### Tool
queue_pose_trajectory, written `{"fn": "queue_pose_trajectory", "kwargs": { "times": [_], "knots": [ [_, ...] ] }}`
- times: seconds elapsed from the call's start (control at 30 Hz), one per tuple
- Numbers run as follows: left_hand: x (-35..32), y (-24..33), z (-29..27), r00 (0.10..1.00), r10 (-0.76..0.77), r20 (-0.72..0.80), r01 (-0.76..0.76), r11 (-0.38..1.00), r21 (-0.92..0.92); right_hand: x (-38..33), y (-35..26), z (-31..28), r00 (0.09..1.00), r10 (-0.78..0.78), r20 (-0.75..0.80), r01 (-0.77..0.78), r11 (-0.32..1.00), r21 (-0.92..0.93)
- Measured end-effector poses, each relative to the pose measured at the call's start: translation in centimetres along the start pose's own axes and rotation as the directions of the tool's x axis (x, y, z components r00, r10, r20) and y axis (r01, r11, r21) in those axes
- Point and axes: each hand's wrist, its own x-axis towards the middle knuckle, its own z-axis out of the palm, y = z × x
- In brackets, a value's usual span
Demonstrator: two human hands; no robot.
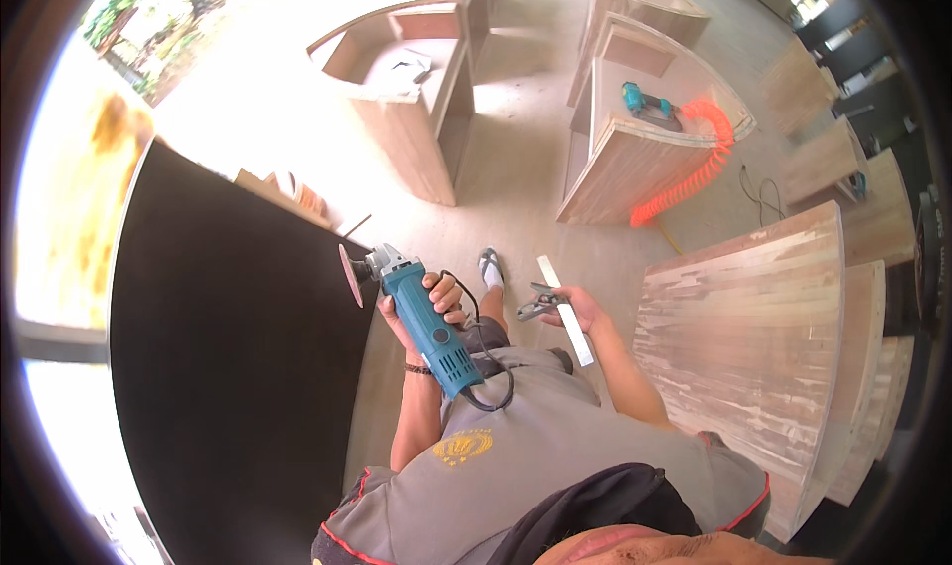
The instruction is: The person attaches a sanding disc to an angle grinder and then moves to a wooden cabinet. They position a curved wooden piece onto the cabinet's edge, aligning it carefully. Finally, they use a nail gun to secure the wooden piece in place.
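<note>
My left hand (446,297) is wrapped round the teal body of an angle grinder (424,319), tilted with its head up and to the left. A thin round disc (352,276) sits on the grinder's head, close to a large black panel (238,337). From the rear of the tool a dark cord (494,406) loops against my shirt. My right hand (583,307) is closed round a narrow white strip (567,317), straight like a ruler. A small grey metal tool (540,305) is in the same hand; its exact kind is not clear.
Curved wooden cabinets stand ahead, left (402,139) and right (620,159). On the right one lie a teal air tool (645,101) and its orange coiled hose (709,154). Wooden panels (744,337) lean close on my right. A thin cable (759,200) lies on the floor.
</note>
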Motion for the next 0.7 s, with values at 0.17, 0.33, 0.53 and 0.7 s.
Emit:
{"fn": "queue_pose_trajectory", "kwargs": {
  "times": [0.17,0.33,0.53,0.7],
  "knots": [
    [14.5,3.0,-2.7,0.994,-0.103,-0.047,0.096,0.986,-0.137,5.4,-10.6,0.5,0.939,-0.106,-0.328,-0.033,0.921,-0.389],
    [25.7,6.3,-2.0,0.976,-0.202,-0.085,0.194,0.976,-0.093,6.0,-23.8,7.7,0.844,-0.438,-0.308,0.167,0.763,-0.624],
    [36.4,10.8,-1.3,0.95,-0.124,-0.286,0.171,0.975,0.145,11.1,-35.2,7.2,0.751,-0.525,-0.4,0.244,0.784,-0.571],
    [46.2,13.9,-1.6,0.917,0.039,-0.396,0.096,0.945,0.314,17.3,-46.2,6.2,0.716,-0.504,-0.484,0.168,0.796,-0.581]
  ]
}}
